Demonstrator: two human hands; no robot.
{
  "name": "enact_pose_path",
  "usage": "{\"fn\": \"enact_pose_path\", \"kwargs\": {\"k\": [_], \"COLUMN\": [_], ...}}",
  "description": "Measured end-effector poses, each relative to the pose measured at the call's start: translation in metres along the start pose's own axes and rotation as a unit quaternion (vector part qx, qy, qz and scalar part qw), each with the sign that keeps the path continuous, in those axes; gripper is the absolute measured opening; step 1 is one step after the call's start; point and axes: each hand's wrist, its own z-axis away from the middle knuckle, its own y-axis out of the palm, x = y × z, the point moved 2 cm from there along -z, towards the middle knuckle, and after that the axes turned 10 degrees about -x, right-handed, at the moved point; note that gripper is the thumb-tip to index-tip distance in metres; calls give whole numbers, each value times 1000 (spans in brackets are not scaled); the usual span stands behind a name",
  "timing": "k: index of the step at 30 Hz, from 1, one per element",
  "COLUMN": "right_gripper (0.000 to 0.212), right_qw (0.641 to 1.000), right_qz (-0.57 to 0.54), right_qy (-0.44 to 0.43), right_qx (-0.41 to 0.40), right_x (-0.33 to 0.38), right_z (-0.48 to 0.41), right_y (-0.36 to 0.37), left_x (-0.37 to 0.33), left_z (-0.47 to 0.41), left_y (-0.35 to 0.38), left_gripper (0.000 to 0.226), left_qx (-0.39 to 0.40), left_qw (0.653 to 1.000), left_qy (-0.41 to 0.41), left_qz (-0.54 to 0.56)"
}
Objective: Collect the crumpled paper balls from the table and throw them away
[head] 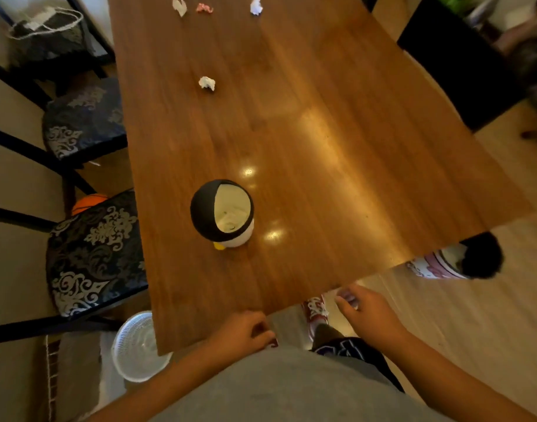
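White and pink paper balls (207, 83) lie crumpled; left hand (246, 330) and right hand (366, 313) loosely curled, empty.

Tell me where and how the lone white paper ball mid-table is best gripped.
Pinch the white paper ball across its crumpled top, fingertips coming down from above on the near side. It lies alone on the table, nothing crowding it, and its lumpy ridges should give purchase.

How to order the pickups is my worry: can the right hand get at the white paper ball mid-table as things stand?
Probably not without leaning: the right hand hangs off the table at its near edge; the paper ball lies far up it, past the penguin bin. Nothing blocks the way.
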Motion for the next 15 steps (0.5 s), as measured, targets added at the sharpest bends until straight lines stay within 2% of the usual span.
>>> {"fn": "enact_pose_path", "kwargs": {"k": [2, 4, 9, 15], "right_gripper": [12, 14, 17, 18], "right_qw": [999, 996, 976, 943], "right_qz": [-6, -15, -41, -74], "right_qy": [45, 91, 216, 323], "right_qx": [8, 11, 1, -24], "right_x": [-13, -32, -98, -182], "right_z": [28, 56, 126, 213], "right_y": [7, 12, 16, 10], "left_x": [17, 28, 30, -19], "left_z": [3, 3, -11, -36], "left_y": [23, 36, 60, 103], "left_gripper": [26, 23, 24, 23], "left_qx": [54, 74, 84, 90], "left_qw": [998, 993, 988, 987], "left_qy": [-28, -48, -93, -98], "left_qz": [-21, -74, -88, -86]}}
